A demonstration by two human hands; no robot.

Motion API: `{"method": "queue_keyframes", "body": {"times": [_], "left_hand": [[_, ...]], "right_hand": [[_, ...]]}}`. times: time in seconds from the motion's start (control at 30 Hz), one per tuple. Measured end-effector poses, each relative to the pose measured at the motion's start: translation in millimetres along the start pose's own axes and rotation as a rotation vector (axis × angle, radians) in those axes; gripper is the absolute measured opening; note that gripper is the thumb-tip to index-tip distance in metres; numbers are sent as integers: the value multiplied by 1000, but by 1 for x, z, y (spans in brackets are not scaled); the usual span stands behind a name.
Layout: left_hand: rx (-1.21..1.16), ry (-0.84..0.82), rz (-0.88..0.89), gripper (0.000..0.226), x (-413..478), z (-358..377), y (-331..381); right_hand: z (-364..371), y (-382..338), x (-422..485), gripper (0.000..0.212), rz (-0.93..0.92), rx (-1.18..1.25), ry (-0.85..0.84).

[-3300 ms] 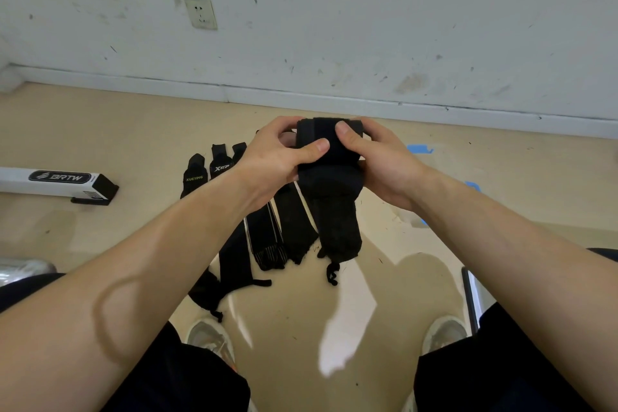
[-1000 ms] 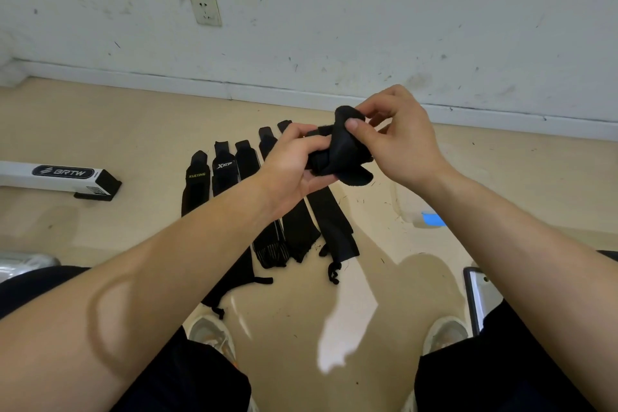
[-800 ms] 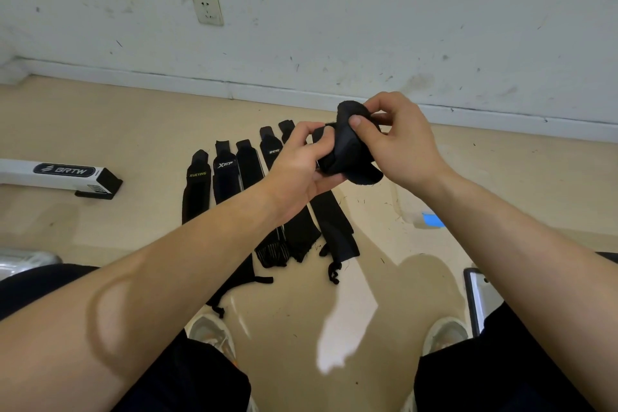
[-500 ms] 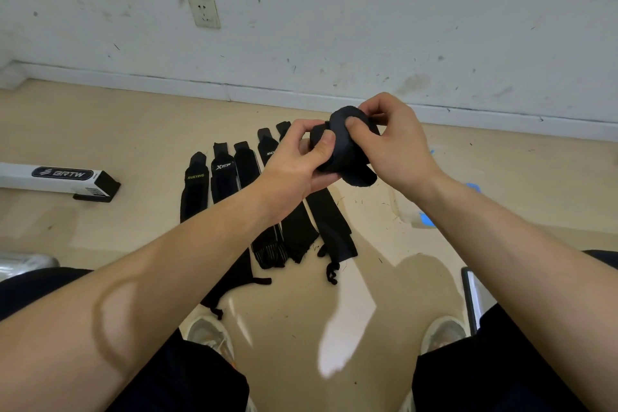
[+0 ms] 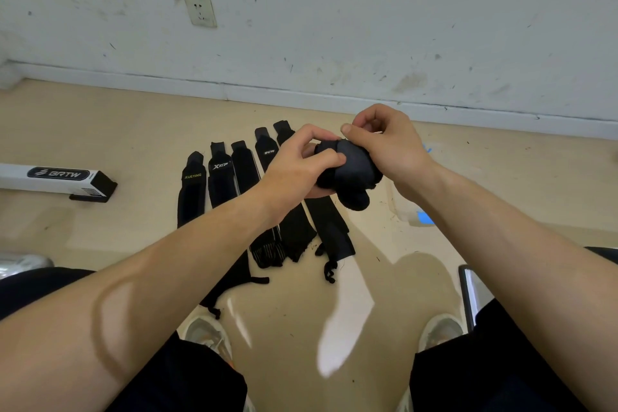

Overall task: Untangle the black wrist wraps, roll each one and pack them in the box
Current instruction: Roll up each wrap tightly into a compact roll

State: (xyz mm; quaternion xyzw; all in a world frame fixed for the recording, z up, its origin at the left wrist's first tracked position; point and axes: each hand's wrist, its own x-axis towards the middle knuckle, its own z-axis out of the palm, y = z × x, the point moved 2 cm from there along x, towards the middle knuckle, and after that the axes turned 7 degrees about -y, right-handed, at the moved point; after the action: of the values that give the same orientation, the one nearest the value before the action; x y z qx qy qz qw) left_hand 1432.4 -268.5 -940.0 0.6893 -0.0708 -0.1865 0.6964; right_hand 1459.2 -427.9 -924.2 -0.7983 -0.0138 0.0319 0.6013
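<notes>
**Wrist wrap bundled between two hands**

The left forearm hides the middles of several black wrist wraps (image 5: 243,174) lying flat, side by side, on the floor. The white BRTW box (image 5: 57,177) is cut off at the frame's left edge, its inside unseen. Above the floor, the left hand (image 5: 297,167) grips a bunched black rolled wrap (image 5: 351,174), and the right hand (image 5: 391,150) pinches its top edge.

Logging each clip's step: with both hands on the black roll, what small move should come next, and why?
Probably wind in the loose end: the rolled wrist wrap is gripped by the left hand and right hand, yet a fold hangs untucked beneath it, so it seems not ready to pack.
</notes>
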Motion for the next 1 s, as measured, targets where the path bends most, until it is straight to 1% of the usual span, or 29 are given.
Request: {"method": "queue_keyframes", "body": {"times": [0.1, 0.17, 0.23, 0.3, 0.4, 0.47, 0.5, 0.57, 0.63, 0.8, 0.87, 1.0], "left_hand": [[-70, 20, -43, 24, 0, 1, -3], [-181, 83, -75, 23, 2, -2, -1], [-293, 161, -115, 19, 4, -9, 2], [-399, 230, -158, 21, 5, -19, 5], [-510, 293, -206, 30, 5, -31, 6], [-541, 296, -222, 33, 4, -34, 6], [-550, 288, -224, 34, 3, -34, 6], [-566, 270, -223, 33, 3, -33, 6], [-546, 272, -222, 28, 2, -30, 7], [-419, 265, -162, 15, 1, -23, 7], [-392, 251, -133, 19, 1, -18, 2], [-394, 252, -125, 35, 3, -13, -3]], "right_hand": [[-1, 3, 2, 13, 5, -71, 44], [-1, 1, 1, 11, -23, -84, 110], [-3, -6, -2, 7, -72, -100, 119], [-6, -11, -7, 19, -141, -174, 31], [-6, -16, -15, 35, -240, -387, -210], [-1, -12, -18, 37, -297, -592, -310], [1, -10, -18, 34, -323, -672, -315], [6, -6, -17, 22, -376, -761, -273], [8, -6, -15, 9, -431, -787, -234], [10, -12, -18, 5, -597, -806, -146], [9, -12, -18, 4, -607, -787, -98], [7, -4, -12, 5, -538, -668, -47]]}}
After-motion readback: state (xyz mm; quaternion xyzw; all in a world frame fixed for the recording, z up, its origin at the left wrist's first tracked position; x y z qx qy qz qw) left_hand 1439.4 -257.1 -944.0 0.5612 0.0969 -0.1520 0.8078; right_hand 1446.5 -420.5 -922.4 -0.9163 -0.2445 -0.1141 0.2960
